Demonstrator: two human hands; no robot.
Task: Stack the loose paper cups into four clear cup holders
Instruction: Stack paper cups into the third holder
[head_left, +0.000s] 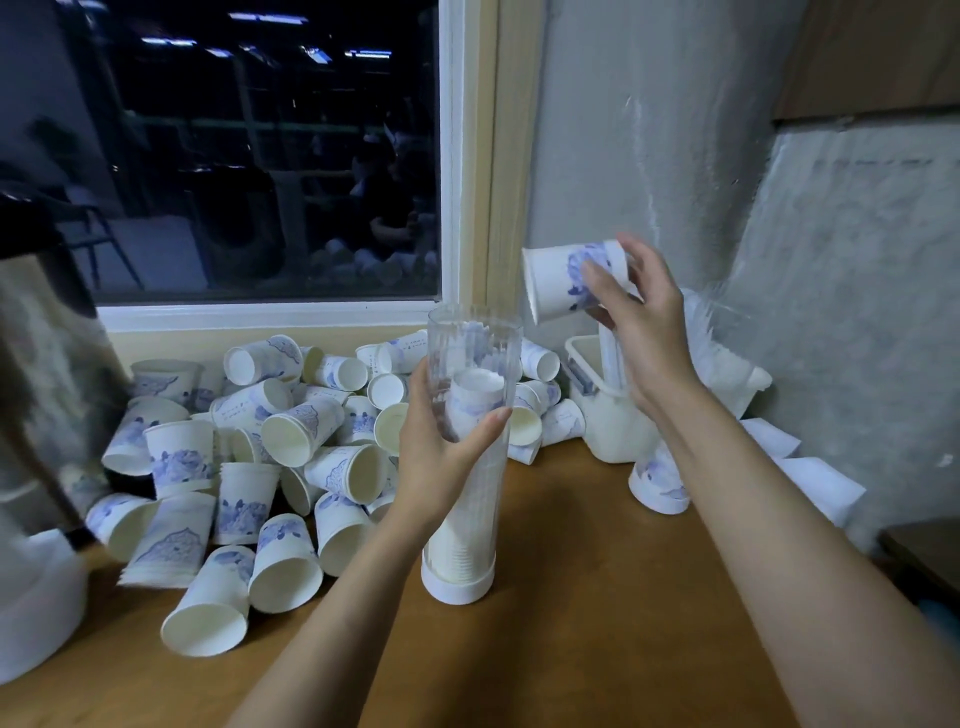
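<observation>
Holder: the cup holder (466, 545) stands upright near the middle of the table (597, 613), with a stack of cups (475, 395) inside it and the left hand (441, 441) round its upper part.
Pile: loose cups (249, 457) are heaped along the table's left and back edges, below the window (260, 156).
Single cup (561, 280): in the right hand (639, 322), above and right of the holder's mouth.
Back right corner: a tub (613, 421), with an upturned cup (657, 483) before it.

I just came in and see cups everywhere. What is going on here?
A person is filling a clear cup holder. The left hand grips the holder, which stands upright on the table, partly filled. The right hand holds one cup, tipped sideways, above and beside its open top. Many loose cups lie piled near the window.
</observation>
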